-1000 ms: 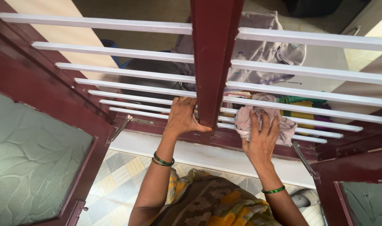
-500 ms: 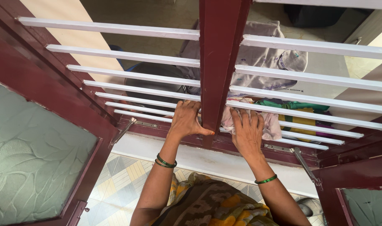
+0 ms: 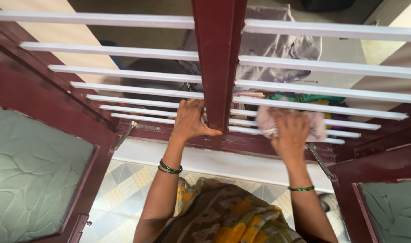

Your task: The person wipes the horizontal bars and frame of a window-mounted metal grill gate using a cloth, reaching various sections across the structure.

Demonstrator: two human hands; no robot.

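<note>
- Soft, pale pink cloth [image 3: 313, 126] is seen bunched under the right hand [image 3: 290, 135], which is pressed flat on it with the fingers spread, against the lower white bars [image 3: 331, 110] of the window grille, to the right of the dark red centre post [image 3: 218, 67].
- Light weight and no stiffness are judged for this cloth: it is crumpled in folds and takes the shape of the palm and of the bars, so it can be gathered in 1 hand from any side.
- Its best hold is judged to be at the bunched middle, where the most fabric is collected; loose edges that hang beyond the fingers could catch between 2 bars.
- No danger of breaking is expected, and a slip is judged unlikely because the fabric looks dry and a little rough, although this cannot be seen with certainty.
- Fingers of the left hand [image 3: 190, 120] are curled around a low bar, and the thumb is laid against the foot of the centre post; nothing loose is held in it.
- Painted bars and post are judged hard and rigid, so pressure can be given on them without bending.
- Beyond the grille, a grey garment [image 3: 277, 47] and some green and yellow fabric [image 3: 318, 100] are seen, well apart from both hands.
- Frosted glass shutters [image 3: 34, 175] in dark red frames stand open at both sides.
</note>
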